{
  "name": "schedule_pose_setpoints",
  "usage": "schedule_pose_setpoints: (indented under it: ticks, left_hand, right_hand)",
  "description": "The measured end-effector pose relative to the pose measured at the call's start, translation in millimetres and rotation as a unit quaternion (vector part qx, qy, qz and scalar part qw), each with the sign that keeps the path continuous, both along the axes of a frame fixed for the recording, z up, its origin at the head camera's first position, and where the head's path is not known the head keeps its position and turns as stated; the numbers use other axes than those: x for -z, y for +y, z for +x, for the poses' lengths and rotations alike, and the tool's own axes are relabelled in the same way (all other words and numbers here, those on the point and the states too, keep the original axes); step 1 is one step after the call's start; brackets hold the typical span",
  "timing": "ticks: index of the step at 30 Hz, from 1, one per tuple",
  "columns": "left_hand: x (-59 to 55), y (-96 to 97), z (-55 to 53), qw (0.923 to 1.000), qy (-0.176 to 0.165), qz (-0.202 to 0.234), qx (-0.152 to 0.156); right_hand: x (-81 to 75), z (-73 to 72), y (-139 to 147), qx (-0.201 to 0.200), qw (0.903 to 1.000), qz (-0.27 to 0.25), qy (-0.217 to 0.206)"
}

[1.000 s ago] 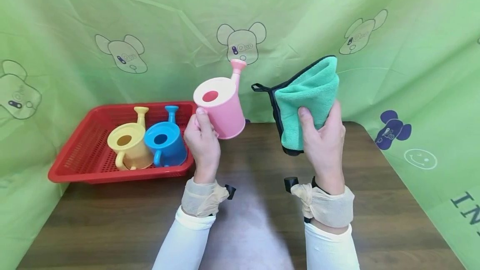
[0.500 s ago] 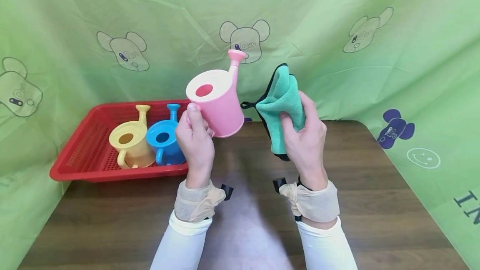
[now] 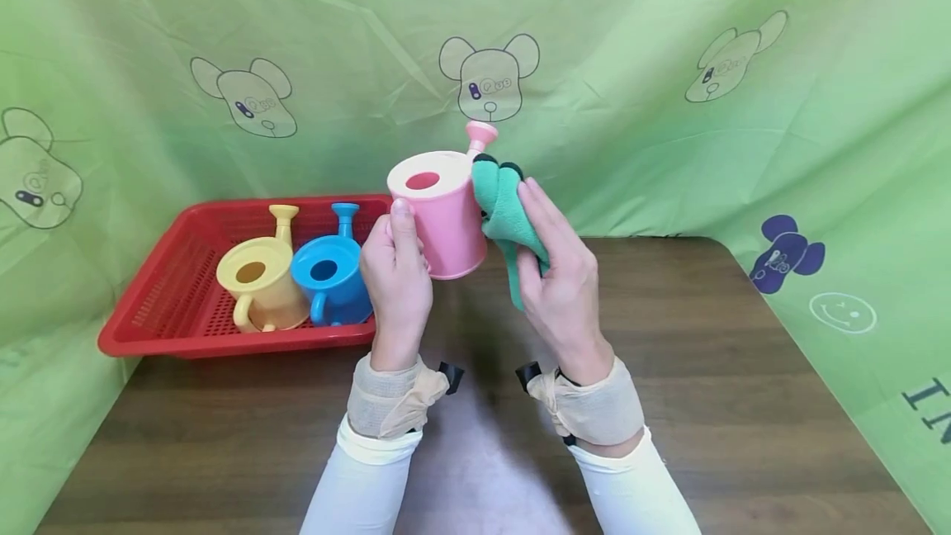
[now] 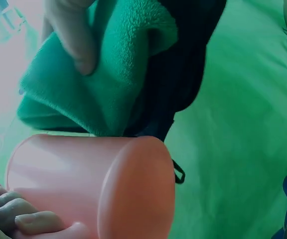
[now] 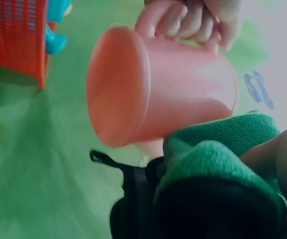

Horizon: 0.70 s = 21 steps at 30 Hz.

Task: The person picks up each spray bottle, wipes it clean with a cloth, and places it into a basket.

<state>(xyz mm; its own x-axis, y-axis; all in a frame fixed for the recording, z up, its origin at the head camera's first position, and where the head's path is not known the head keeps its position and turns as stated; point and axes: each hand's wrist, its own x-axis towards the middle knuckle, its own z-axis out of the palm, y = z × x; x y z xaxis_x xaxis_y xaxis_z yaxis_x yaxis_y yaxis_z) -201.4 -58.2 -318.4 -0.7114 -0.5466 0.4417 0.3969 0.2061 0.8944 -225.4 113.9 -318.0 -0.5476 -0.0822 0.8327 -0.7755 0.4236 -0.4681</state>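
Note:
My left hand (image 3: pixel 399 279) grips the handle of a pink watering can (image 3: pixel 448 234), held up above the table with its spout pointing away. In the right wrist view, its fingers curl through the handle of the can (image 5: pixel 183 89). Between thumb and fingers, my right hand (image 3: pixel 560 287) holds a folded green cloth (image 3: pixel 508 209) with dark edging. The cloth lies against the can's right side, near the base of the spout. A small black loop (image 5: pixel 101 157) hangs from the cloth in the right wrist view.
A red plastic basket (image 3: pixel 156 345) stands on the brown wooden table (image 3: pixel 706 403) at the left. Inside it are a yellow watering can (image 3: pixel 271 291) and a blue watering can (image 3: pixel 338 283). A green printed curtain (image 3: pixel 594 64) hangs behind and around the table.
My right hand has moved left with the cloth, bringing it from apart to against the pink can. The left hand has shifted only slightly, still holding the can.

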Motion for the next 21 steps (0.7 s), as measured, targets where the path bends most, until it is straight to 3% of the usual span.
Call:
schedule_pose_setpoints:
  ticks: [6, 10, 21]
  left_hand:
    - [-1.9, 1.9, 0.8, 0.9980, -0.029, -0.054, -0.013]
    - [-2.9, 2.5, 1.8, 0.9947, -0.054, -0.086, -0.013]
    - [-5.2, 1.7, 4.6, 0.9873, -0.093, -0.128, 0.003]
  right_hand:
    - [1.8, 0.7, -4, -0.007, 0.9981, 0.048, 0.039]
    - [3.7, 0.4, -5, -0.021, 0.9941, 0.097, 0.044]
    - [9.3, 0.6, -16, -0.045, 0.9831, 0.168, 0.058]
